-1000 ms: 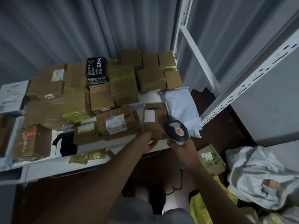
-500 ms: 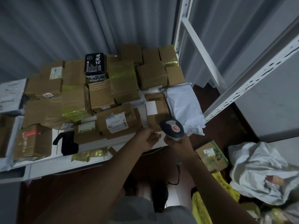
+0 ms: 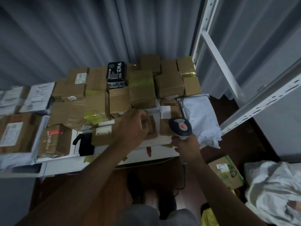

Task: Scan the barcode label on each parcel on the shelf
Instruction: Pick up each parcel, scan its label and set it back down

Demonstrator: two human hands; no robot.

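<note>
Right grip (image 3: 184,144) holds scanner (image 3: 180,128); left grip (image 3: 135,126) unclear over shelf (image 3: 162,150) parcels (image 3: 141,88).

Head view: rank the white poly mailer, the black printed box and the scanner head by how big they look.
1. white poly mailer, clearly largest.
2. black printed box.
3. scanner head, looks about like the box, but it is nearer the camera, so that order is unsure.

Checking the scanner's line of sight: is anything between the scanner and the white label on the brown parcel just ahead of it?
Nothing visible. The scanner in the right hand faces the white label directly; the left hand is off to the side.
</note>
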